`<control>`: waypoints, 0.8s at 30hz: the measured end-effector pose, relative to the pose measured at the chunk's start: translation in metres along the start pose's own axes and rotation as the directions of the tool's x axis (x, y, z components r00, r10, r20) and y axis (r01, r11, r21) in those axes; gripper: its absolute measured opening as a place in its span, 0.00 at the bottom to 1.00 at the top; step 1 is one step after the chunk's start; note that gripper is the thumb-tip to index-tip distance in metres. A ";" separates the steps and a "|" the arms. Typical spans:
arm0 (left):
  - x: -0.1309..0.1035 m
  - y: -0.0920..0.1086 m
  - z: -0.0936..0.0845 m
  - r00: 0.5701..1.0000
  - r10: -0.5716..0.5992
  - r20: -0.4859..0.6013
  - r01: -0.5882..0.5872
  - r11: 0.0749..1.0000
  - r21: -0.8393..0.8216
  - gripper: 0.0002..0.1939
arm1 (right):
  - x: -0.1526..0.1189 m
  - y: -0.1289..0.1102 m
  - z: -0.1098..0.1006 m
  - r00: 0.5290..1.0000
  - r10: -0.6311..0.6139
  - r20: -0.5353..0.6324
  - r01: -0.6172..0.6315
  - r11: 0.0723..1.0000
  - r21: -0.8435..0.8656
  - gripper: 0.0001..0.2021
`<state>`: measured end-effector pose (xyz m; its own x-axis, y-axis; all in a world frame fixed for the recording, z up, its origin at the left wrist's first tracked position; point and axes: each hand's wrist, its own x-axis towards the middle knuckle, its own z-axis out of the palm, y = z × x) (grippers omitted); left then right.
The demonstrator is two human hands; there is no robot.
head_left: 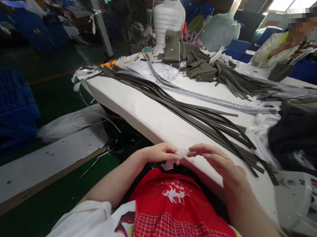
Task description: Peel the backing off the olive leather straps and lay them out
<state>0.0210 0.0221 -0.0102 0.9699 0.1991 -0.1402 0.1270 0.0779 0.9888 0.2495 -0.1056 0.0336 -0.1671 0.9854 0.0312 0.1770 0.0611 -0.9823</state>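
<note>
White table (136, 105) bears dark strips (183, 109); beside it, left hand (163, 154) pinches thin plastic (169, 165); right hand (217, 159), grip unclear.

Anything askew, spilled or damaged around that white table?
No spill or damage stands out. The dark strips splay unevenly at their near end, and crumpled plastic wrapping lies low beside the table, as if dropped.

Straps (185, 111) lie lengthwise on the worktop (114, 96), with pouches (172, 49) and a cup (147, 53) at its far end. Pallets (8, 102) stand left; a board (45, 157) lies between them and the worktop.
</note>
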 end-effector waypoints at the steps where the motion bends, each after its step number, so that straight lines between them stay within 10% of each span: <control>1: 0.002 -0.001 -0.001 1.000 -0.001 -0.001 0.001 0.999 -0.039 0.24 | 0.000 0.001 0.003 1.000 -0.001 -0.022 0.001 1.000 -0.022 0.15; 6: 0.009 0.000 -0.009 0.998 0.055 -0.030 -0.057 0.995 -0.084 0.21 | 0.011 0.009 0.013 0.939 -0.134 -0.316 -0.021 0.897 -0.441 0.08; 12: 0.001 0.018 -0.025 0.930 0.250 -0.270 -0.200 0.959 0.200 0.18 | 0.017 -0.001 0.008 0.853 -0.389 -0.347 0.021 0.691 -0.722 0.08; 20: 0.006 0.035 0.017 0.951 0.311 -0.005 -0.263 0.815 0.517 0.09 | 0.017 -0.018 0.018 0.974 -0.066 -0.215 -0.097 0.741 -0.665 0.11; 24: 0.021 0.018 0.034 0.929 0.358 -0.093 -0.258 0.808 0.529 0.13 | 0.019 -0.018 0.012 0.964 -0.107 -0.242 -0.057 0.811 -0.582 0.12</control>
<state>0.0504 -0.0059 0.0066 0.9274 0.3033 0.2189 -0.0381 -0.5057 0.8619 0.2313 -0.0899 0.0493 0.0550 0.9822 0.1795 0.7173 0.0862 -0.6914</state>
